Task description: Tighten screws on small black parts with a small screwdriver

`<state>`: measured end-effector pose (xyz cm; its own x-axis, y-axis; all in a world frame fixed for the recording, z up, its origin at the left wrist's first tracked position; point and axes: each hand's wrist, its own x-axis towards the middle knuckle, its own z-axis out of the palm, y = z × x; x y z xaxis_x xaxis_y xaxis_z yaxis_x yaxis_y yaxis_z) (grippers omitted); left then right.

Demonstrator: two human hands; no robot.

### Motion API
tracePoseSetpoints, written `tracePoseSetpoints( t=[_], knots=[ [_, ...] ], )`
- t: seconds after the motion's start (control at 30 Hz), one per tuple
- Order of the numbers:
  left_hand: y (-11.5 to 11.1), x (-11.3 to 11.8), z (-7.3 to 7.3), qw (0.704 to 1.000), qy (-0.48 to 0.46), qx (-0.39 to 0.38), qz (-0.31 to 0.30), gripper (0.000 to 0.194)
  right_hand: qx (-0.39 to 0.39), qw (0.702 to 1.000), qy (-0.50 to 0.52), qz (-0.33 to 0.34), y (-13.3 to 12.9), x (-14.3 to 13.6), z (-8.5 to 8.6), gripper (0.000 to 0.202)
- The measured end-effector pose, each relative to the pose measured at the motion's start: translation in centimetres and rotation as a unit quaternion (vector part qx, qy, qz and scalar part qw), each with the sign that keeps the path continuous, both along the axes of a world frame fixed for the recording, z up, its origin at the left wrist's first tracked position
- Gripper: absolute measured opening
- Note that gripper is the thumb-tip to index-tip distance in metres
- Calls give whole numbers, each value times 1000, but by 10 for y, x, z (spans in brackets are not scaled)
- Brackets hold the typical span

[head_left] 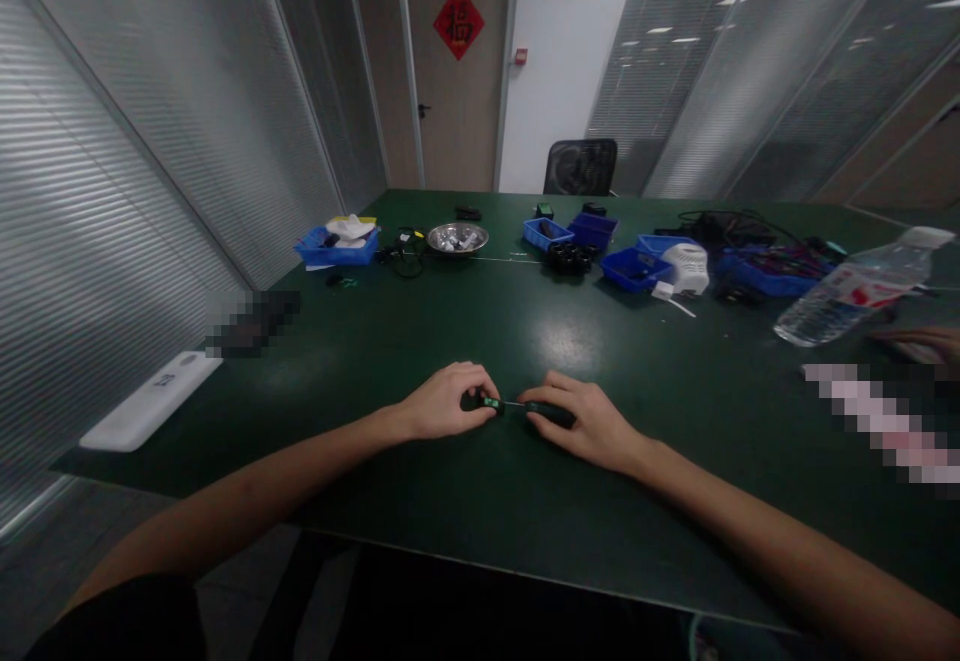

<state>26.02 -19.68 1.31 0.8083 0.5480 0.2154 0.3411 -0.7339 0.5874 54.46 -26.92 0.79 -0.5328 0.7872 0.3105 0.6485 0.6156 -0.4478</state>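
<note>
Low over the green table, my left hand pinches a small dark part with green marks between thumb and fingertips. What kind of part it is cannot be made out. My right hand is closed around the dark handle of a screwdriver. Its thin metal shaft points left, and the tip meets or nearly meets the small part; contact is too fine to tell. The screwdriver lies roughly level, and both hands are close to the tabletop.
Along the far side stand a blue basket, a metal bowl with small pieces, and several blue trays, one near a white device. A water bottle is at right, near another person's hand. A white case lies left.
</note>
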Motion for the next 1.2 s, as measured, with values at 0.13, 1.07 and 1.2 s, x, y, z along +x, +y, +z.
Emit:
tracePoseSetpoints(
  t=[0.13,1.07,1.2],
  knots=[
    [-2,1,1,1000,0,-1,-4,14,2,1000,4,6,-1,-1,3,27],
    [0,1,1,999,0,5,-37,18,2,999,26,41,-1,-5,8,35],
    [-1,1,3,999,2,1,-36,16,2,999,17,32,-1,-4,7,31]
  ],
)
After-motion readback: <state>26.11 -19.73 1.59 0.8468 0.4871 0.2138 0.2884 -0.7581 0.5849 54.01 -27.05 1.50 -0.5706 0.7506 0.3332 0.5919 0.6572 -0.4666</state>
